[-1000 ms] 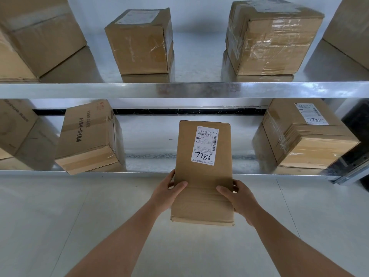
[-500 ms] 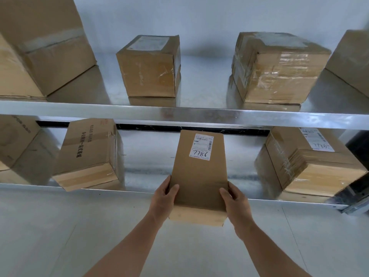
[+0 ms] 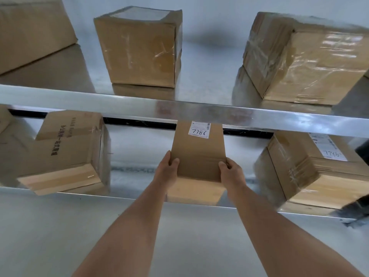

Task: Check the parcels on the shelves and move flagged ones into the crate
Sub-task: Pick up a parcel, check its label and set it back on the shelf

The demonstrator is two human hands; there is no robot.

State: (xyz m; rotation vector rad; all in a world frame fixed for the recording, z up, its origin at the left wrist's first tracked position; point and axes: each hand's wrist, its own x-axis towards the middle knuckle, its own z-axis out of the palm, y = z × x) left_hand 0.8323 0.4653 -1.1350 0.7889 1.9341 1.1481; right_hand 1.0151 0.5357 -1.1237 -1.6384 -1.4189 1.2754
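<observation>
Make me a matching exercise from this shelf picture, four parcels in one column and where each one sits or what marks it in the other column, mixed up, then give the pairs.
Things:
1. parcel marked 7186
2. parcel with black printed characters
3. parcel wrapped in clear tape
4. parcel marked 7746

Places:
A. upper shelf, right
B. lower shelf, left
C. lower shelf, right
D. lower shelf, middle, gripped by left hand and right hand

Pairs: 1-D, 2-B, 3-A, 4-C
</observation>
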